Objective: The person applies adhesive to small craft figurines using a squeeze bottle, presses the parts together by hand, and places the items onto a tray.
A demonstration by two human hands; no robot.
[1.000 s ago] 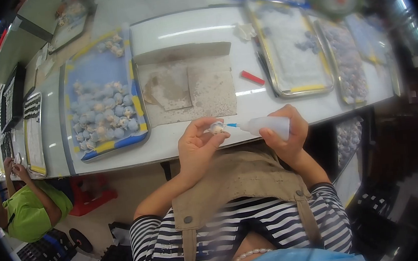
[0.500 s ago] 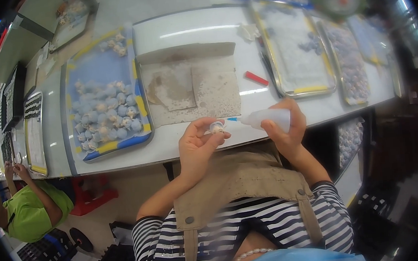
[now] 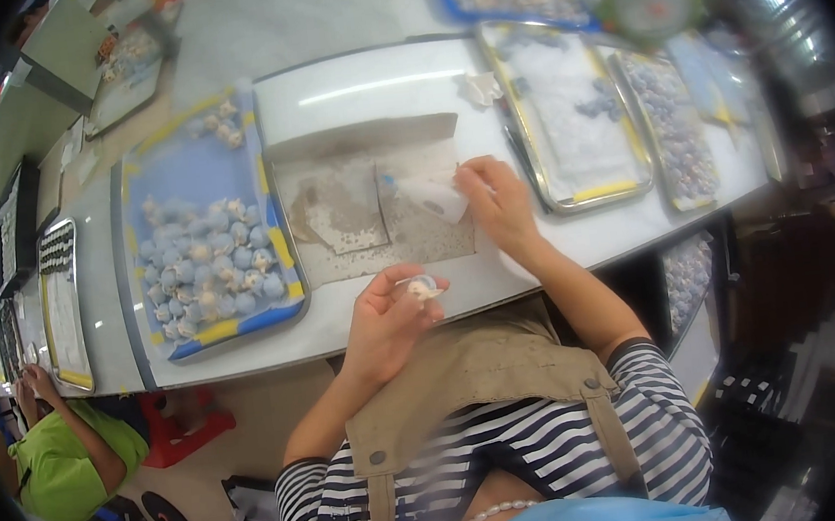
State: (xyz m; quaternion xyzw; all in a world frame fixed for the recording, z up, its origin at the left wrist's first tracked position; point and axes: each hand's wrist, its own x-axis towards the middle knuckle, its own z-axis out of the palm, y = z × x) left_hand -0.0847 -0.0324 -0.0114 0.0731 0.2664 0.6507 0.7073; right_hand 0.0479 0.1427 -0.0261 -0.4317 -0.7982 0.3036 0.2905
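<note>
My left hand point(image 3: 382, 326) pinches a small cream-and-pale-blue figurine piece point(image 3: 422, 288) between thumb and fingers, above the table's near edge. Farther out and to the right, my right hand point(image 3: 500, 200) is closed on the rear end of a white squeeze bottle point(image 3: 437, 200). The bottle lies tilted on its side in the air or on the card, its blue tip pointing left; whether it touches is unclear. Beneath it is a stained cardboard sheet point(image 3: 353, 264) with a raised back flap. To the left, a blue-lined tray point(image 3: 194, 186) carries several similar blue and cream pieces.
Right of the cardboard stands a metal-rimmed tray point(image 3: 569, 161) with white lining and a few blue pieces. Beyond it are a filled tray point(image 3: 671, 126) and a round green object point(image 3: 654, 2). A person in a green top point(image 3: 81, 469) sits at far left.
My right hand has carried the squeeze bottle away from the figurine piece, outward and left over the cardboard. My left hand still holds the piece, slightly lower. The whole view has shifted a little.
</note>
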